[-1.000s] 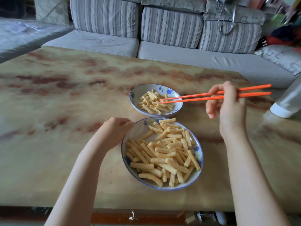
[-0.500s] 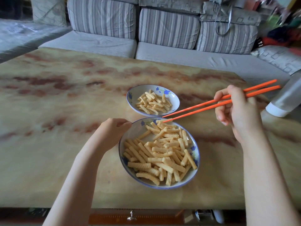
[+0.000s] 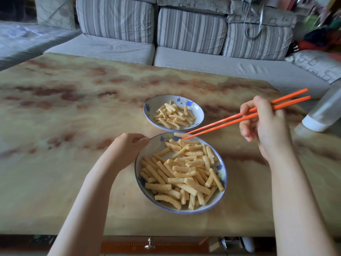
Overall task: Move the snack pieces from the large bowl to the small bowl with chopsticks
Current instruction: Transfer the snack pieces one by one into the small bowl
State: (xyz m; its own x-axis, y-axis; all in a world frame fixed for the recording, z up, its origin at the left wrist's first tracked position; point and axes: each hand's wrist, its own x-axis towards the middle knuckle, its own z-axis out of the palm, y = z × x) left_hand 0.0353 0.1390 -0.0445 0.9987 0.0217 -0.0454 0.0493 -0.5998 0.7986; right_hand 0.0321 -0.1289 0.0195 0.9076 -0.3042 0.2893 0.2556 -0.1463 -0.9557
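A large white bowl with a blue rim [image 3: 156,146] sits near the table's front edge, full of ridged yellow snack sticks [image 3: 184,170]. Just behind it stands the small bowl [image 3: 153,108], holding several of the same sticks [image 3: 174,115]. My right hand [image 3: 265,126] grips a pair of orange chopsticks [image 3: 230,121]; their tips reach the far rim of the large bowl, slightly apart, at the topmost sticks. My left hand [image 3: 129,146] holds the large bowl's left rim with curled fingers.
The bowls stand on a marbled tan table [image 3: 73,126]. A white and grey bottle [image 3: 324,115] lies at the right edge. A striped grey sofa [image 3: 184,34] runs behind the table. A drawer knob [image 3: 149,243] shows below the front edge.
The chopstick tips moved from over the small bowl back toward me and down to the far rim of the large bowl. My left hand stayed on the large bowl's rim.
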